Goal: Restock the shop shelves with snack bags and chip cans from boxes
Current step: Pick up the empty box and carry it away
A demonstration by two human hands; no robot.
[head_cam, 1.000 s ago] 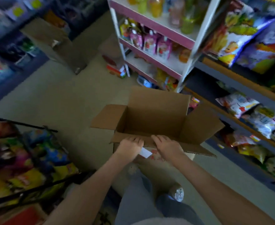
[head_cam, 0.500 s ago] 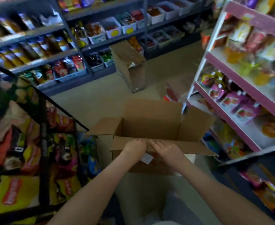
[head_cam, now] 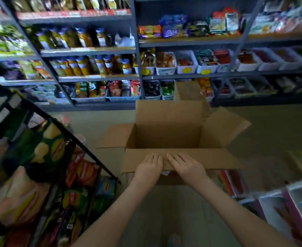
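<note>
An open brown cardboard box [head_cam: 168, 136] is held up in front of me, its four flaps spread out; its bottom is hidden. My left hand [head_cam: 149, 167] and my right hand [head_cam: 186, 166] lie side by side over the near flap [head_cam: 217, 157], fingers on top of it, gripping its edge. Snack bags [head_cam: 82, 172] in red, yellow and green fill a black wire rack [head_cam: 86, 148] at my left.
A long grey shelf unit [head_cam: 137, 75] with jars, packets and white bins runs across the back. A second cardboard box [head_cam: 189, 91] stands on the floor behind mine. A pink-and-white shelf [head_cam: 287, 202] juts in at the lower right. Grey floor lies between.
My view has swung left and up from the pink shelf to the back shelves. The box has come along in both hands, which keep their hold on the near flap.
</note>
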